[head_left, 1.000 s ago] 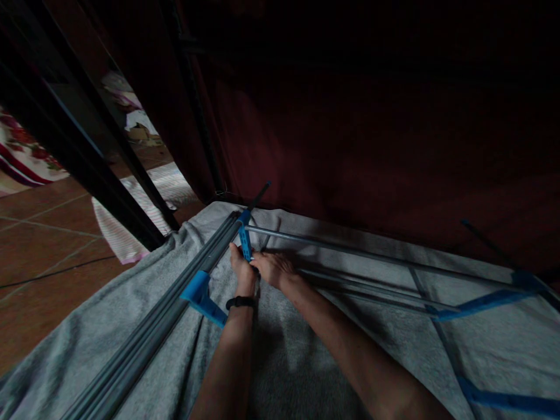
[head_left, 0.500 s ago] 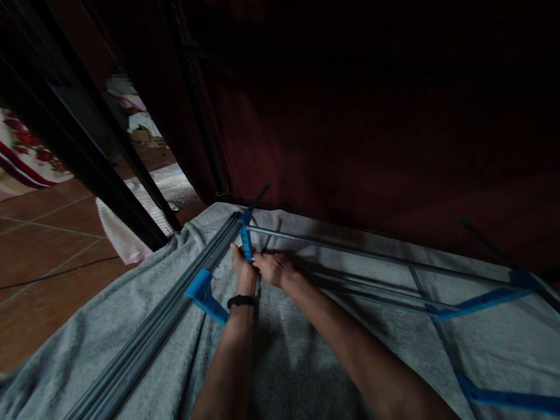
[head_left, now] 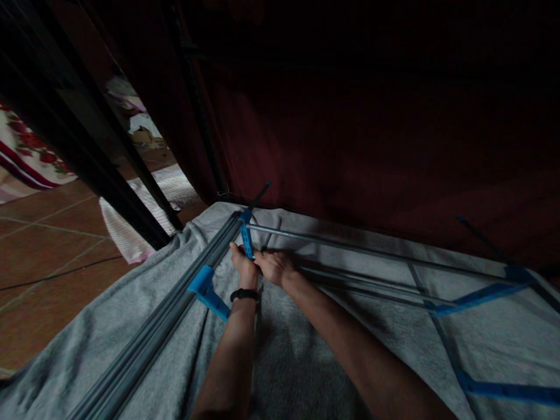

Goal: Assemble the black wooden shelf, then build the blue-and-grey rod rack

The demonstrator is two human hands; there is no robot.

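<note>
My left hand [head_left: 245, 267], with a black band at the wrist, is closed around the lower end of a blue plastic bracket [head_left: 245, 236]. My right hand [head_left: 275, 267] meets it there, fingers pinched on the end of a thin grey metal rod [head_left: 371, 286]. Whether the rod end sits in the bracket is hidden by my fingers. Above, another grey rod [head_left: 350, 248] joins the top of this bracket to a blue bracket [head_left: 485, 296] on the right. Nearer me, a second blue bracket [head_left: 207, 291] juts from the left upright.
Several grey tubes [head_left: 144, 344] lie bundled along the left over a grey blanket [head_left: 306, 361]. One more blue bracket [head_left: 507, 392] is at lower right. A dark red curtain [head_left: 350, 163] hangs behind. Dark posts [head_left: 126, 198] and a tiled floor [head_left: 48, 251] are at left.
Both hands keep their hold at the bracket with almost no movement. The view has shifted very slightly.
</note>
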